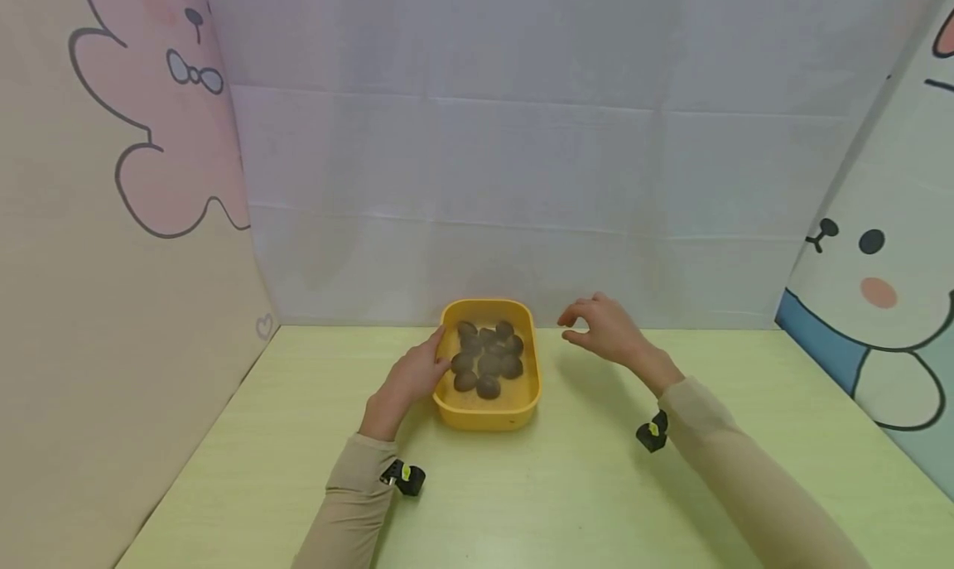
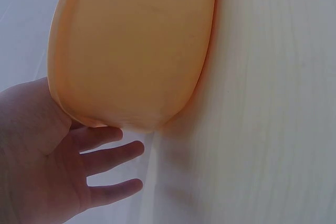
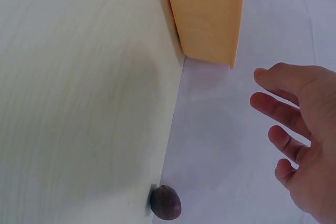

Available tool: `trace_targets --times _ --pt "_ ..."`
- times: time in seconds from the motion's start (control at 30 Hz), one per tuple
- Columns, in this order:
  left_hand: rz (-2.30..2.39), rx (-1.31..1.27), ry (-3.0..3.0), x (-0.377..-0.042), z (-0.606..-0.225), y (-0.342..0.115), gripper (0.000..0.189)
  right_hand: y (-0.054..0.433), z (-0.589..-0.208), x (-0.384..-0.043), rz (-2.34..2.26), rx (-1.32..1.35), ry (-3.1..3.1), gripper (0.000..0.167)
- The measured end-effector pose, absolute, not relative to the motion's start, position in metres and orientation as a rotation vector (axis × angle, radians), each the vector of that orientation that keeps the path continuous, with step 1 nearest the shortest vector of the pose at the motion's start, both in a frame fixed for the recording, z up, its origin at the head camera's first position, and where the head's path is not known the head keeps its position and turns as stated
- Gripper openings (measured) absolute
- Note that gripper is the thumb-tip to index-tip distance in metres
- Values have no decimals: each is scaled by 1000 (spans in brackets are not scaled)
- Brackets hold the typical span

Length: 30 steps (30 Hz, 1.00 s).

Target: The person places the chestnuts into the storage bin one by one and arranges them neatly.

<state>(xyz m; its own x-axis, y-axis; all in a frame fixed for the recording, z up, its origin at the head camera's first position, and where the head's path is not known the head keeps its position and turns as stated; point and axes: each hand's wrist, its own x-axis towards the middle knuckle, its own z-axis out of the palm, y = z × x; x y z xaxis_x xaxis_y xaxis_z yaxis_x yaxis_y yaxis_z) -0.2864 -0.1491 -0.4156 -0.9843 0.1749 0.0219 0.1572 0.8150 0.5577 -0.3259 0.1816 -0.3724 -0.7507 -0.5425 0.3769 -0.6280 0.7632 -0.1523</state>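
Observation:
A yellow plastic bin [image 1: 488,421] stands on the table near the back wall, with several dark brown, rounded pieces [image 1: 489,362] lying in it. My left hand [image 1: 412,376] holds the bin's left side, thumb over the rim and fingers along the outer wall. The left wrist view shows that hand [image 2: 63,156] at the bin's wall [image 2: 136,51], three fingers spread. To the right of the bin, my right hand [image 1: 607,330] hovers with loosely bent fingers and holds nothing. Below it in the right wrist view, one dark rounded piece [image 3: 165,202] lies at the table's back edge.
The pale yellow-green table [image 1: 522,503] meets a white cloth backdrop [image 1: 462,155] behind the bin. Side panels carry a pink cartoon animal [image 1: 167,113] on the left and a white one [image 1: 857,304] on the right. A small black device [image 1: 652,433] sits at each wrist.

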Motion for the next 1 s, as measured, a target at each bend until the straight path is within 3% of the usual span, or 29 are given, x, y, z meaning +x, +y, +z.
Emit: trace_targets --times 0.63,1.0 --pt "919 305 2970 -287 -419 -149 65 234 -387 -334 632 710 -2741 25" --pt "907 312 2983 -288 -420 -148 65 267 -417 -348 657 542 -2801 38"
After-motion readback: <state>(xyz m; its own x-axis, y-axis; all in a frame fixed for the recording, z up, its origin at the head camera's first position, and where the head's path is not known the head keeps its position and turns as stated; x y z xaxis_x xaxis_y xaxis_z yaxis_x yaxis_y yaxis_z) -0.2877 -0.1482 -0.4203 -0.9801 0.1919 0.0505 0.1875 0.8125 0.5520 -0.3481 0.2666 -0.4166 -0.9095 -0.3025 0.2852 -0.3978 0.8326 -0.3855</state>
